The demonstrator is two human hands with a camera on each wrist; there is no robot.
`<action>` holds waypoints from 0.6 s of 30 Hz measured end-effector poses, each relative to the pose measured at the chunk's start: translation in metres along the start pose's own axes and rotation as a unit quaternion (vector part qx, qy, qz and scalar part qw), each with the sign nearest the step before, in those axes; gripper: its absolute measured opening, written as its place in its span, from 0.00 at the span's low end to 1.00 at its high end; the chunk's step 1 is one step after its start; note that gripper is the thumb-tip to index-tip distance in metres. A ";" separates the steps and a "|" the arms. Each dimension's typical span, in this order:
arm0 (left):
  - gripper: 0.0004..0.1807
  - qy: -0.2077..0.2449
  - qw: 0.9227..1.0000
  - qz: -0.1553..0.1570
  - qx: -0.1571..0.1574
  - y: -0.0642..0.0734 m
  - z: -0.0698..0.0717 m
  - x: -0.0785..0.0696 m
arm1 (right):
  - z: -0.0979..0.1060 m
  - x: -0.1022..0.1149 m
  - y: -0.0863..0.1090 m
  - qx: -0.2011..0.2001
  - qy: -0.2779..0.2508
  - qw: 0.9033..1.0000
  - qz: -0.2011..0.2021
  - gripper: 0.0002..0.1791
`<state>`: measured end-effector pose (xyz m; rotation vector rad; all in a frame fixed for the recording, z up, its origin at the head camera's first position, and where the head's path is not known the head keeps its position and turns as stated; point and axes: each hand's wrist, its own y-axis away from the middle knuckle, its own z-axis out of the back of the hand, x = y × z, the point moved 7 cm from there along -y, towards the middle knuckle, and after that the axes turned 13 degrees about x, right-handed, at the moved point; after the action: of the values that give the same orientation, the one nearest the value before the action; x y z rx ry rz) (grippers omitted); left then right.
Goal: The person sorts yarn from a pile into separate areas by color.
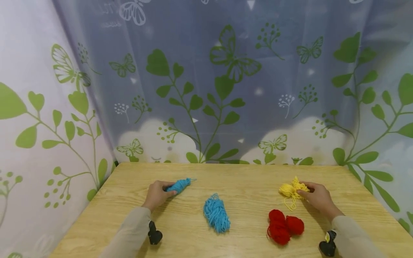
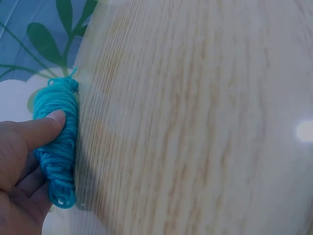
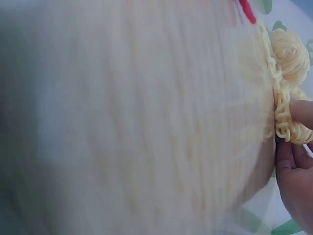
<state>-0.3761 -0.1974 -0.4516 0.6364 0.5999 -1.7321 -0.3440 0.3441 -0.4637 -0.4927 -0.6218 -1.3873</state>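
Note:
A small wound skein of blue yarn [image 1: 179, 186] lies slanted at the left, and my left hand [image 1: 158, 195] grips its near end. In the left wrist view the thumb presses on the wraps of this blue skein [image 2: 57, 132], with the fingers behind it. On the right, my right hand [image 1: 319, 199] pinches the edge of a loose yellow yarn bundle [image 1: 291, 190]. The right wrist view shows thumb and fingers on the loops of the yellow yarn [image 3: 283, 115], beside its rounder ball part.
Between the hands lies a larger blue skein [image 1: 217, 215]. Red yarn balls [image 1: 279, 229] sit in front of the yellow bundle. The wooden table [image 1: 180, 240] meets a patterned curtain [image 1: 206, 107] at its back edge. Black wrist devices [image 1: 155, 234] hang at both sleeves.

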 end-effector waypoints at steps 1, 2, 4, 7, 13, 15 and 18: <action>0.16 0.001 1.000 0.001 0.000 0.000 0.000 -0.001 | 0.000 -0.001 0.000 0.002 0.001 1.000 0.001 0.30; 0.16 -0.002 1.000 0.000 0.000 0.000 0.000 -0.002 | 0.000 -0.001 0.000 0.005 0.001 1.000 0.003 0.30; 0.16 -0.002 1.000 0.002 0.000 0.000 -0.001 -0.002 | 0.002 -0.001 0.000 0.007 0.006 1.000 0.005 0.32; 0.16 -0.002 1.000 0.004 0.002 0.000 -0.001 -0.001 | 0.005 0.004 0.000 0.019 0.006 1.000 0.003 0.35; 0.16 0.000 1.000 0.007 0.003 -0.001 -0.001 0.002 | 0.015 0.040 -0.001 0.026 0.013 1.000 0.011 0.36; 0.16 0.004 1.000 0.009 0.004 -0.002 -0.001 0.002 | 0.014 0.058 -0.001 0.022 0.008 0.999 0.024 0.36; 0.15 0.004 1.000 0.011 0.005 -0.002 -0.001 0.003 | 0.005 0.087 -0.002 0.018 -0.015 0.998 0.055 0.35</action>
<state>-0.3781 -0.1988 -0.4541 0.6553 0.5874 -1.7136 -0.3400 0.2820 -0.4023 -0.5119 -0.6342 -1.2644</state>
